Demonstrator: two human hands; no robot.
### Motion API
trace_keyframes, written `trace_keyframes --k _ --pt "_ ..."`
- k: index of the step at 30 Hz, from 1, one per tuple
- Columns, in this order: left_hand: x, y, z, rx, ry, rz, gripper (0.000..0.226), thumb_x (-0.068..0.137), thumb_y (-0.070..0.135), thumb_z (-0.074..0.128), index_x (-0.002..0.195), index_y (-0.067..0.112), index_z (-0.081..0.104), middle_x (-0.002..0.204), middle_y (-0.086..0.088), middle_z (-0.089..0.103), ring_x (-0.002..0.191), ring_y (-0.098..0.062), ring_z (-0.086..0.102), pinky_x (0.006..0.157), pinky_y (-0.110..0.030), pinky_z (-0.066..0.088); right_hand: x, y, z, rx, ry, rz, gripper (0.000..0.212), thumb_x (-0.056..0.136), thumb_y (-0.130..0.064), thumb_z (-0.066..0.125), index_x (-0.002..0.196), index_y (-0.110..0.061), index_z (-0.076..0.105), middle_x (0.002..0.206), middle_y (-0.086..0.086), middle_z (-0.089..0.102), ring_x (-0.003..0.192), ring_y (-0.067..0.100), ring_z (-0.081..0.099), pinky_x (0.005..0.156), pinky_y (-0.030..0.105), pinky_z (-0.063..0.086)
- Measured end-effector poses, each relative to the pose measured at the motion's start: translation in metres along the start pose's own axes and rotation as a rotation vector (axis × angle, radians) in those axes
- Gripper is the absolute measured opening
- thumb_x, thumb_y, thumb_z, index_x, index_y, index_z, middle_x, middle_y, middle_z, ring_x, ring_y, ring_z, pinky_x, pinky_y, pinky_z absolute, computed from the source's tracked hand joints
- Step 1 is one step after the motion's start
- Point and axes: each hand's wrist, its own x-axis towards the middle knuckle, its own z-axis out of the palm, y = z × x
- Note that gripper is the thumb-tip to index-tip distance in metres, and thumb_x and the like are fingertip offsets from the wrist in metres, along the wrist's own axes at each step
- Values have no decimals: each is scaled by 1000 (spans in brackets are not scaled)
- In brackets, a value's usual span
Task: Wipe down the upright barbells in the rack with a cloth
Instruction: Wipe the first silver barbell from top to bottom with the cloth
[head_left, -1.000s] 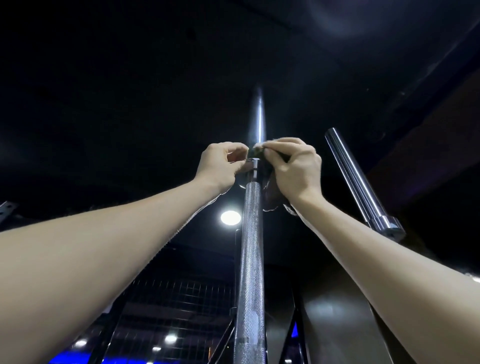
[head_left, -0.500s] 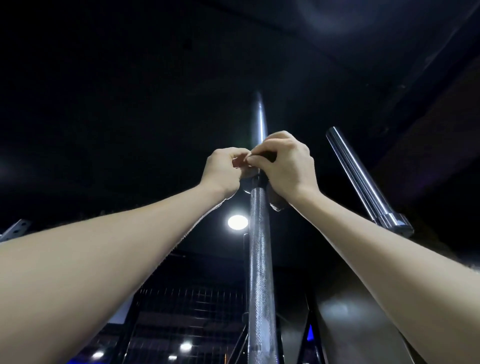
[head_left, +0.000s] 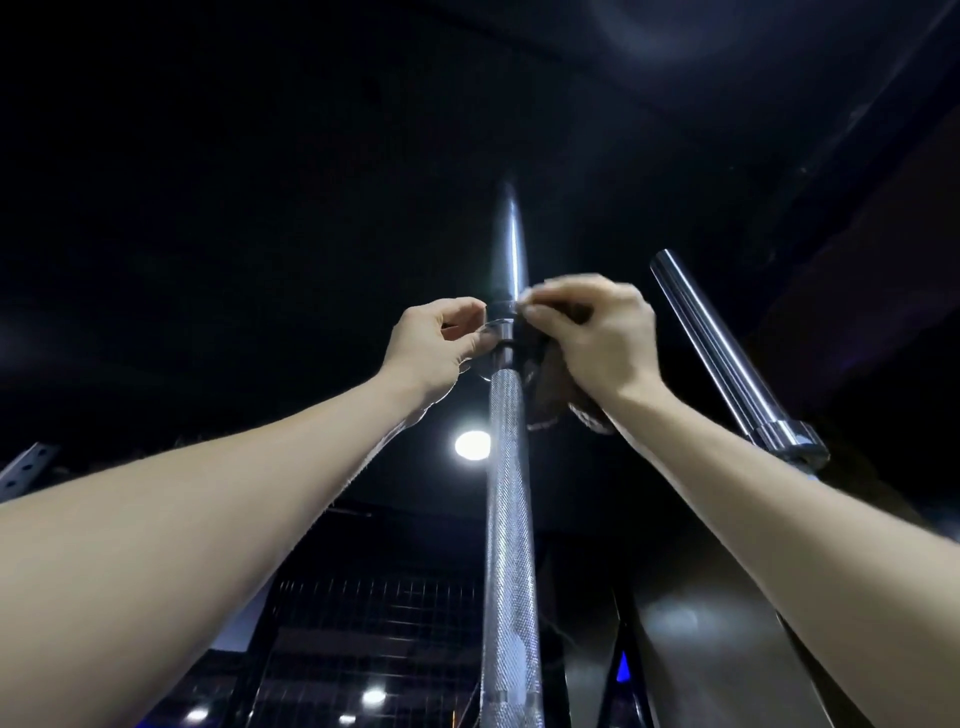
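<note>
I look up along an upright barbell with a knurled shaft and a smooth sleeve above its collar. Both my arms reach up to that collar. My right hand grips a dark cloth bunched against the right side of the collar, with its end hanging below my wrist. My left hand has its fingers curled at the left side of the collar and touches it; whether it pinches part of the cloth is unclear.
A second barbell leans up at the right, its chrome sleeve and collar close to my right forearm. A round ceiling lamp glows behind the shaft. A dark wire mesh panel stands below, a metal bracket at the left edge.
My hands had closed together over the collar half a second ago; now they have parted slightly to either side of it. The view has tilted a little.
</note>
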Motion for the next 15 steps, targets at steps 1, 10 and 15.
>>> trace_keyframes --k 1,10,15 --pt "0 -1 1 3 -9 10 17 80 8 72 81 23 65 86 -1 61 88 -17 57 95 -52 49 6 -5 4 -72 -34 -65 10 74 -13 78 82 -19 78 83 -10 67 80 2 61 76 11 44" --pt "0 -18 4 -246 43 -84 19 82 5 69 98 16 66 94 -3 63 99 -24 59 99 -47 48 -22 40 7 539 63 507 13 83 -4 70 79 -16 72 87 8 73 87 19 67 93 40 53" --pt "-5 -17 -8 79 -64 46 3 91 18 61 89 19 63 89 4 58 87 -12 51 89 -33 44 -12 40 6 400 11 472 12 80 -10 75 73 -20 75 84 5 74 89 22 70 92 45 53"
